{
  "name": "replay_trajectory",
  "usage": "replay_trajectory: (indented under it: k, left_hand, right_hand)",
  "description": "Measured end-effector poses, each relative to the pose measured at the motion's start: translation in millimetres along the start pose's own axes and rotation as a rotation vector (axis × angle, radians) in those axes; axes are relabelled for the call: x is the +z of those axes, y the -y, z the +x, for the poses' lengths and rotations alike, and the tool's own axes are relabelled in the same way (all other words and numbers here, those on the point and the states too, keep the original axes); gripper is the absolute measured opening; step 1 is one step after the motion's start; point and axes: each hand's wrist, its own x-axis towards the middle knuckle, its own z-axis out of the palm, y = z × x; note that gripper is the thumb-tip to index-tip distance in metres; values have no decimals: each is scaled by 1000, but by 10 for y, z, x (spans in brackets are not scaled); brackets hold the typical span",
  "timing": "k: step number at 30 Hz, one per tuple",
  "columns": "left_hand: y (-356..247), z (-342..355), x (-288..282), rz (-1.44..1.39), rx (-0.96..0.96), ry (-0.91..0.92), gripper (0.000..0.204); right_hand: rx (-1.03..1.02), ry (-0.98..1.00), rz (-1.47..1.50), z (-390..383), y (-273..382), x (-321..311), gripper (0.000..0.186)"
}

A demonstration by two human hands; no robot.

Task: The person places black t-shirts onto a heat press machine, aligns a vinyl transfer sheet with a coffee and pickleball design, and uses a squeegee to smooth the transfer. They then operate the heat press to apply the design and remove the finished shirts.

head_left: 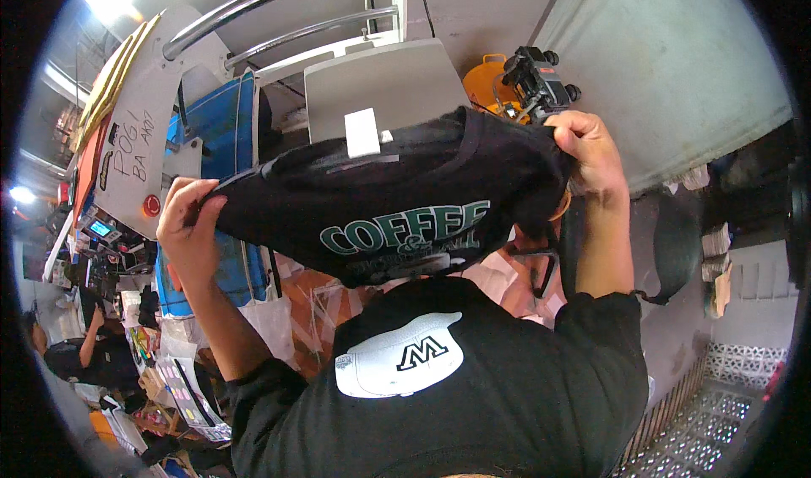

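A black T-shirt is stretched sideways in the air between my two hands. My left hand pinches its left end between thumb and fingers. At the other end, my right hand grips a bunched bit of the cloth, with the thumb on the near side. Green and white lettering with a pale motif sits on the shirt's front, its lower part folded out of sight. A white paper tag shows at the upper edge. Just beyond the shirt is a flat grey platen or lid.
Chrome rails run above the grey panel. To the left stands a white machine housing with a red button beside a blue surface. Black equipment rests by an orange container. Another person is at far left.
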Motion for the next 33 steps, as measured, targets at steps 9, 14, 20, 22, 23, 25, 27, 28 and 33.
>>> replay_trajectory:
  k: [9,14,20,22,23,25,27,28,33]
  left_hand:
    - [198,36,-170,-36,75,37,19]
    - [263,94,-239,-110,109,52,19]
    - [317,186,-163,-180,80,80,15]
    - [332,212,-132,-195,70,75,14]
    - [342,220,-116,-208,74,72,14]
    - [319,214,-115,-205,81,67,14]
    - [256,218,-137,-181,92,72,14]
    - [265,212,-163,-167,92,86,15]
    - [198,176,-260,-90,96,124,18]
  right_hand:
    - [-78,26,163,-91,170,353,46]
    - [-265,-188,-364,-181,233,404,30]
    - [-149,-246,241,-196,209,435,17]
    - [-207,-197,188,-233,281,482,25]
    - [-299,-167,23,-268,290,498,27]
    - [-357,-184,-226,-283,304,506,30]
    - [-292,-288,-397,-289,359,520,31]
    - [-257,-341,-482,-297,404,545,31]
    - [-365,-417,-719,-351,419,488,24]
